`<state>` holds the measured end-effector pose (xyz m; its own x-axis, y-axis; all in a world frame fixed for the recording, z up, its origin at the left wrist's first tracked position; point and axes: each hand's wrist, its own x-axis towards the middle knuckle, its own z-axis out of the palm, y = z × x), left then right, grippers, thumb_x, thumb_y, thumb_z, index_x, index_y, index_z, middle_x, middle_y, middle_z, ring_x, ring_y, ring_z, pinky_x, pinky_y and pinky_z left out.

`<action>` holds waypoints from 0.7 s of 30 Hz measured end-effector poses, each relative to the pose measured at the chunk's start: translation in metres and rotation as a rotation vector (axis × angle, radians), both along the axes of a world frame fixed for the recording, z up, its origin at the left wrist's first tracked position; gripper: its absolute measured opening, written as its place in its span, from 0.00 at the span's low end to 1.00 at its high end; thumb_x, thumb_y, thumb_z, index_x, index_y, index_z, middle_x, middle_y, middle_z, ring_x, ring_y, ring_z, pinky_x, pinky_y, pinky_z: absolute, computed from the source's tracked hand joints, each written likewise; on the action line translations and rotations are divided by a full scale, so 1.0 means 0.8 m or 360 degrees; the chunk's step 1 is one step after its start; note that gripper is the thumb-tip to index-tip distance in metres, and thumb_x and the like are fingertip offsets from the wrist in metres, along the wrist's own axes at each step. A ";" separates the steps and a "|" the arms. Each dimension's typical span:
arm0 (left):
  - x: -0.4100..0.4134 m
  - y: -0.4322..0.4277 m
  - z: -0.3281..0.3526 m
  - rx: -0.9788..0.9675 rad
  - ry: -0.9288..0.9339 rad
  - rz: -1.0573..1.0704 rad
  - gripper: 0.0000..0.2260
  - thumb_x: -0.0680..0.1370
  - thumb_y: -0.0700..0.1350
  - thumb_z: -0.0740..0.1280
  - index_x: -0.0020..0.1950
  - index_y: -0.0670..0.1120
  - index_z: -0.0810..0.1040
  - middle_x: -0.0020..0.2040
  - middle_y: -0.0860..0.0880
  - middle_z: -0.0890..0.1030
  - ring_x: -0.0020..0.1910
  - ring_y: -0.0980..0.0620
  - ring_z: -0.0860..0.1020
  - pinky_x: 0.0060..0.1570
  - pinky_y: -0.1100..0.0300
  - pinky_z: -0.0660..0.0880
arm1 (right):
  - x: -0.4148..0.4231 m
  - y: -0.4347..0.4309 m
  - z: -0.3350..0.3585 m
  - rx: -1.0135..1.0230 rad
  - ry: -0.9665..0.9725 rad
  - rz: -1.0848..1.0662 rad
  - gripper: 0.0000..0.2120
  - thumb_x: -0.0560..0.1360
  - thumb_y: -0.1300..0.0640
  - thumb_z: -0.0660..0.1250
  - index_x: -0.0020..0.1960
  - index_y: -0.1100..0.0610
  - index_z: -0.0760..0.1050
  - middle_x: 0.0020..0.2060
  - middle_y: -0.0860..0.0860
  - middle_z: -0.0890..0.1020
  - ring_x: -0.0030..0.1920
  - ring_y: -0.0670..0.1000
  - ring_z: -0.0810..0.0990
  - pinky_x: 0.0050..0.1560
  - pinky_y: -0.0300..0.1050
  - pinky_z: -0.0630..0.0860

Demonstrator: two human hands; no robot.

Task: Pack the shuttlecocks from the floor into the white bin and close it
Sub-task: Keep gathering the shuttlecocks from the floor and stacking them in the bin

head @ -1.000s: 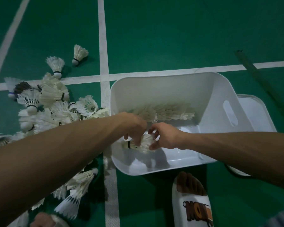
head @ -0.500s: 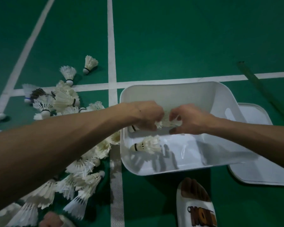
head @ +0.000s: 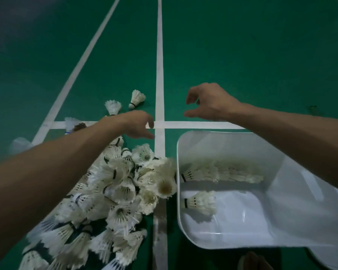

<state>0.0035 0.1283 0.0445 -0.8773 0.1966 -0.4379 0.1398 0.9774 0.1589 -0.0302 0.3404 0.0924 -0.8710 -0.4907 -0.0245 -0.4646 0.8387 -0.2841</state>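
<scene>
Right now I see both hands raised over the green court floor (head: 242, 55), around the far end of the white bin (head: 232, 145). The left hand (head: 134, 125) hangs above the far edge of the shuttlecock pile (head: 121, 190), close to where 2 white court lines (head: 160, 65) cross. Its fingers droop loosely curved and hold nothing. The right hand (head: 209, 104) hovers beyond the bin's far wall, fingers bent in a loose claw with the thumb held apart from them, and it too is empty.

The bin sits on the floor just right of the pile. I cannot tell whether the nearest feathers touch its wall. Inside it, a long row of nested shuttlecocks (head: 222, 172) lies on its side along the far wall, cork end toward the left wall. Nearer to me, a shorter nested bunch (head: 201, 202) lies on the bin's bottom, cork also to the left, apart from the row.

Most of the shuttlecocks lie on the floor in the pile. 2 loose shuttlecocks (head: 137, 98) lie beyond it, left of the long line. The lid (head: 328, 258) shows at the lower right, partly hidden by the uncovered bin.
</scene>
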 end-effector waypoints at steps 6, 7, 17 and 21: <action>-0.017 -0.063 -0.053 0.0146 -0.0198 0.0145 0.27 0.75 0.58 0.67 0.71 0.51 0.65 0.71 0.45 0.67 0.65 0.45 0.70 0.65 0.51 0.67 | -0.031 -0.081 -0.054 0.0218 -0.0217 0.0204 0.22 0.69 0.45 0.74 0.58 0.55 0.76 0.55 0.53 0.80 0.54 0.54 0.77 0.56 0.49 0.75; -0.022 -0.072 -0.058 0.0163 -0.0178 0.0177 0.28 0.75 0.58 0.67 0.71 0.51 0.65 0.71 0.44 0.67 0.64 0.44 0.70 0.64 0.50 0.68 | -0.035 -0.092 -0.062 0.0253 -0.0235 0.0242 0.22 0.69 0.45 0.74 0.58 0.55 0.76 0.55 0.53 0.80 0.55 0.55 0.77 0.55 0.49 0.75; -0.078 -0.145 -0.106 0.0182 0.0355 0.0588 0.25 0.75 0.56 0.68 0.70 0.50 0.68 0.72 0.40 0.62 0.69 0.38 0.62 0.70 0.46 0.60 | -0.092 -0.152 -0.134 0.0275 -0.0377 0.0356 0.26 0.70 0.46 0.73 0.64 0.55 0.72 0.61 0.53 0.77 0.60 0.54 0.74 0.55 0.45 0.71; -0.107 -0.175 -0.122 0.0121 0.0381 0.0705 0.31 0.74 0.58 0.69 0.73 0.54 0.62 0.75 0.44 0.55 0.72 0.37 0.57 0.70 0.39 0.58 | -0.121 -0.171 -0.160 0.0258 -0.0415 0.0345 0.27 0.71 0.46 0.73 0.65 0.55 0.71 0.62 0.53 0.76 0.61 0.54 0.73 0.56 0.45 0.70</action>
<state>-0.0817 -0.0116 -0.0527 -0.9576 -0.1937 -0.2132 -0.2445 0.9379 0.2460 -0.1266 0.2033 -0.0354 -0.7014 -0.6346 -0.3245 -0.5659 0.7726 -0.2877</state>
